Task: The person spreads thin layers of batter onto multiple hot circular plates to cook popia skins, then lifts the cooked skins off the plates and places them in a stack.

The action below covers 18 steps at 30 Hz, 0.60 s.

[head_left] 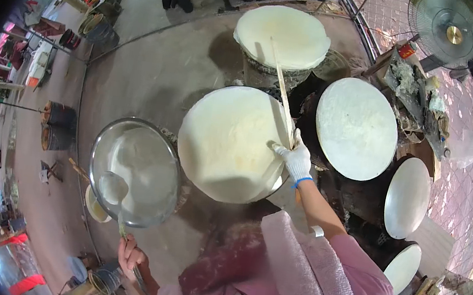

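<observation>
My bare left hand point(132, 258) is closed around the handle of a metal ladle point(113, 187). The ladle's bowl is over a wide shiny metal basin point(165, 210) with whitish liquid in it. My right hand point(297, 160), in a white glove with a blue band at the wrist, grips a long flat wooden stick point(283, 88) pointing away from me. Beneath the stick lies a large round pale sheet point(231, 141), its surface smooth and cream-coloured. The gloved thumb reaches over the sheet's right edge; whether it touches cannot be made out.
Another pale round point(284, 34) sits on a stand farther off. To the right are a white-topped round pan point(356, 129) and two smaller round discs point(408, 198). A fan point(452, 32) stands far right by a wire fence. A wooden-handled tool point(78, 168) lies left of the basin.
</observation>
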Available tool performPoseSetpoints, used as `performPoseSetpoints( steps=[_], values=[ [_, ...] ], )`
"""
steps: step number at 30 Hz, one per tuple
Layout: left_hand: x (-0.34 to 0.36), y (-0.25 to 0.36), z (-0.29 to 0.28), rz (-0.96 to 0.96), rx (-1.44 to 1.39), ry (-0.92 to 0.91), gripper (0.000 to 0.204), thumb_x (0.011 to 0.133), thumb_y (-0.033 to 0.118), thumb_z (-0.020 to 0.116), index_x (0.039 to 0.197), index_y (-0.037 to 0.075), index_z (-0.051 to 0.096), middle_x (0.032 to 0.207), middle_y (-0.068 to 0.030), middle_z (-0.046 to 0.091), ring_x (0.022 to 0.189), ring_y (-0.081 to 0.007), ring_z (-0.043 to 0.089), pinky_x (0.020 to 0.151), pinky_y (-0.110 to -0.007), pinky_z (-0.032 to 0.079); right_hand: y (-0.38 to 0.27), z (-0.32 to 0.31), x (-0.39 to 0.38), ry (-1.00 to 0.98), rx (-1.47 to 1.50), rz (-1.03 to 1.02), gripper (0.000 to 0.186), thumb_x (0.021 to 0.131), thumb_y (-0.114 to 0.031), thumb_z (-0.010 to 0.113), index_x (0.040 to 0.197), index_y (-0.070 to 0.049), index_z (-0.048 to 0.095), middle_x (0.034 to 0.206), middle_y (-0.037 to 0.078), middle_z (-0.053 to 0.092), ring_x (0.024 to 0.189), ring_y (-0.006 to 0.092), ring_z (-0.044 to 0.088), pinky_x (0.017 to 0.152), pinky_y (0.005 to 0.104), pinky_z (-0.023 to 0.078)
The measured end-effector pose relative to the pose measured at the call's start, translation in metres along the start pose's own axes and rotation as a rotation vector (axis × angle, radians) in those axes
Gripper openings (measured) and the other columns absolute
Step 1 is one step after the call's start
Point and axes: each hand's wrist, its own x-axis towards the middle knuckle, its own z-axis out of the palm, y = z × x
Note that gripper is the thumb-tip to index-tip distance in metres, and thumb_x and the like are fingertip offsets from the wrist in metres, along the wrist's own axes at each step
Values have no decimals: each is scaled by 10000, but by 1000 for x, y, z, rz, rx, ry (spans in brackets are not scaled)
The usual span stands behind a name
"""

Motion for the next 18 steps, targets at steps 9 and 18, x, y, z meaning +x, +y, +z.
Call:
performPoseSetpoints(
  steps=[9,18],
  values=[
    [26,24,21,193,55,336,292,1014,159,313,1103,-103,406,654,-41,395,397,-118,384,359,-213,406,-46,18,22,104,62,-37,473,692,-93,686,1154,-32,604,918,136,684,794,245,659,730,327,511],
    [16,71,-10,139,62,373,317,1014,184,348,1089,-114,428,628,-27,398,365,-103,408,313,-220,317,-104,2,106,38,461,484,104,738,-150,674,675,-90,617,539,13,483,359,93,370,337,204,290]
  ],
)
